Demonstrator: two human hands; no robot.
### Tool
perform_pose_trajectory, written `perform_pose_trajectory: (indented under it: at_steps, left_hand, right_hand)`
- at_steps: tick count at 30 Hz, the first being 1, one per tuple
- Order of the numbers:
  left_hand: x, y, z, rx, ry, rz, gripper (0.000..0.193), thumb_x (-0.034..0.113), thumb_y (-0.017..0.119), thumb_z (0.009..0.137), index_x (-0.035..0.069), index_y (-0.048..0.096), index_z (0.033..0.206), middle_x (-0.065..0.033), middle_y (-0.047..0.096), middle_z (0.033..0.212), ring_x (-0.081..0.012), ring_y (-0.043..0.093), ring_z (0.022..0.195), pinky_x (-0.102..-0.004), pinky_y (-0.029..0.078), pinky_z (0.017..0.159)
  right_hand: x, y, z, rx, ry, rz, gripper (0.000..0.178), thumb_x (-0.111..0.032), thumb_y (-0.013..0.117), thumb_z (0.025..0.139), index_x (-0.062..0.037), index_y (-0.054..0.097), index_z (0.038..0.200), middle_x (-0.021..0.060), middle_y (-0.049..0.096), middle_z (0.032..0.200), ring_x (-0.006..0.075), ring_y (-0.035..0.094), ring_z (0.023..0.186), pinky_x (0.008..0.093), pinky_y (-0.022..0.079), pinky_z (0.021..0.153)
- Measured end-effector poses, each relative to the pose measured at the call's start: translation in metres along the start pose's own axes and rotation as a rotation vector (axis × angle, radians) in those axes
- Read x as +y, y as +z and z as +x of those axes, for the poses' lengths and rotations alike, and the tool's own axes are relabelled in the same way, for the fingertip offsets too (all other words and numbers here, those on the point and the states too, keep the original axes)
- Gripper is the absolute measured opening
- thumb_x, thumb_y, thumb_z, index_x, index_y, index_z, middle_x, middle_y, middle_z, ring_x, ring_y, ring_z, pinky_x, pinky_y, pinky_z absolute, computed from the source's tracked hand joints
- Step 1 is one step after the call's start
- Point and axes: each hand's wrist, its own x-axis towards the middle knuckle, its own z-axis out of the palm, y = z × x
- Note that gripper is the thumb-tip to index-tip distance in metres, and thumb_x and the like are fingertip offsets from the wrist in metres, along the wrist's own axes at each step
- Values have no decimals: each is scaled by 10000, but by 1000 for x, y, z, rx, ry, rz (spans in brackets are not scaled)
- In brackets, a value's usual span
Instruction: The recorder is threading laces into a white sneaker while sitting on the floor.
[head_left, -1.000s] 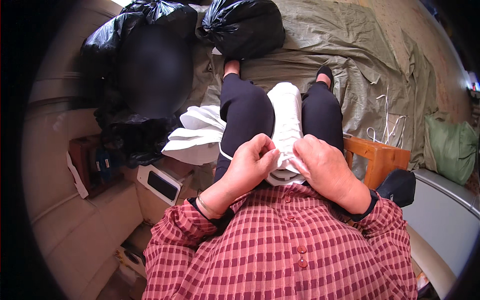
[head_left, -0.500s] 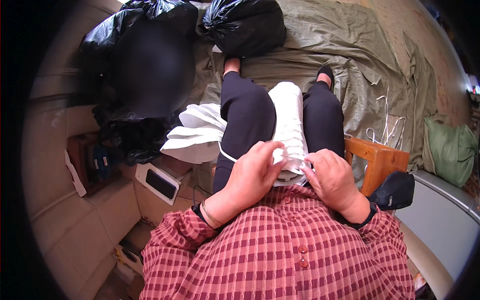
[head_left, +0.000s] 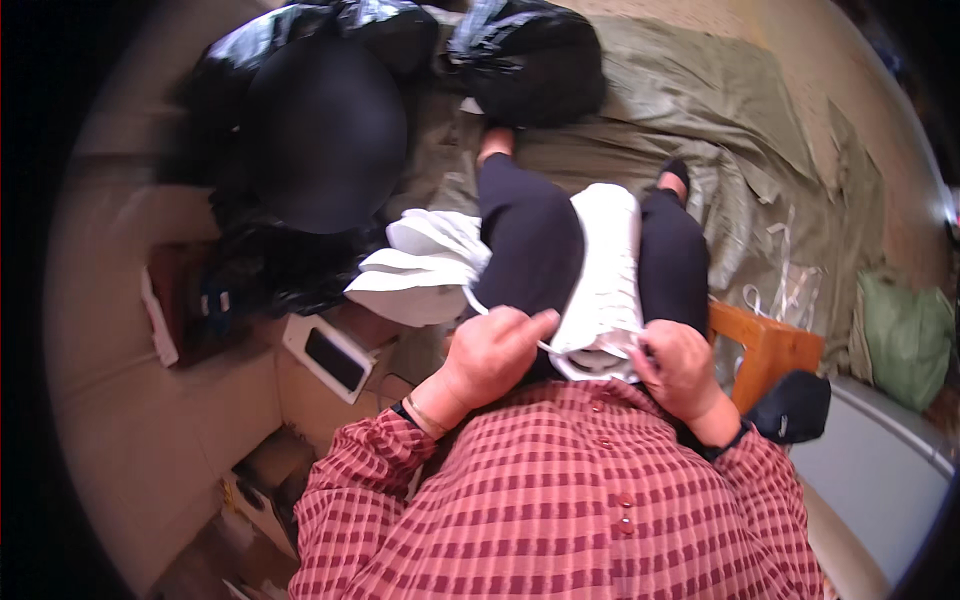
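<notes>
I sit with a stack of white fabric pieces lying lengthwise between my thighs in black trousers. My left hand pinches a thin white strap or edge that runs off the near end of the stack toward the left. My right hand is closed on the near right corner of the same white stack. Both sleeves are red checked. What the fingertips hold underneath is hidden.
A loose pile of white pieces lies by my left knee. Black plastic bags sit at far left and ahead. Olive cloth covers the floor. A wooden stool edge, a green bag and a white box are nearby.
My hands moved apart: the left drew the white strap out to the left, the right shifted to the stack's right corner. The stack stayed on my lap.
</notes>
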Motion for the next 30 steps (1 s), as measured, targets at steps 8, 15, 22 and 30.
perform_pose_trajectory:
  at_steps: [8, 15, 22, 30]
  left_hand:
    - [-141, -44, -134, 244, -975, 807, 616, 231, 768, 871, 23, 512, 1390, -189, 577, 1322, -334, 544, 1266, -448, 437, 1026]
    - [-168, -78, -124, 476, -924, -106, 286, 236, 684, 969, 9, 606, 814, -72, 573, 723, -159, 468, 641, -299, 446, 638]
    - [1, -175, 66, 240, -129, 270, 209, 28, 705, 760, 34, 499, 720, -149, 493, 687, -340, 536, 604, -387, 458, 560]
    - [125, -77, 112, -39, 121, -59, 239, 202, 734, 788, 60, 542, 808, -73, 500, 720, -254, 547, 643, -379, 477, 627]
  right_hand:
    - [-33, -14, 49, -142, -100, -56, 233, -116, 741, 837, -66, 622, 1031, 107, 617, 1010, 299, 631, 920, 415, 513, 808]
    - [-71, 35, 96, -421, -281, 74, 326, -198, 709, 853, -31, 624, 1120, 129, 623, 1175, 295, 604, 1126, 411, 488, 985]
    - [-94, 42, 118, -404, -29, 245, 744, -222, 802, 779, 34, 475, 1396, 208, 505, 1393, 371, 529, 1268, 445, 454, 1078]
    - [-67, 41, 39, -320, 299, 508, 577, -210, 757, 876, -4, 533, 1366, 144, 598, 1304, 306, 557, 1255, 416, 440, 1094]
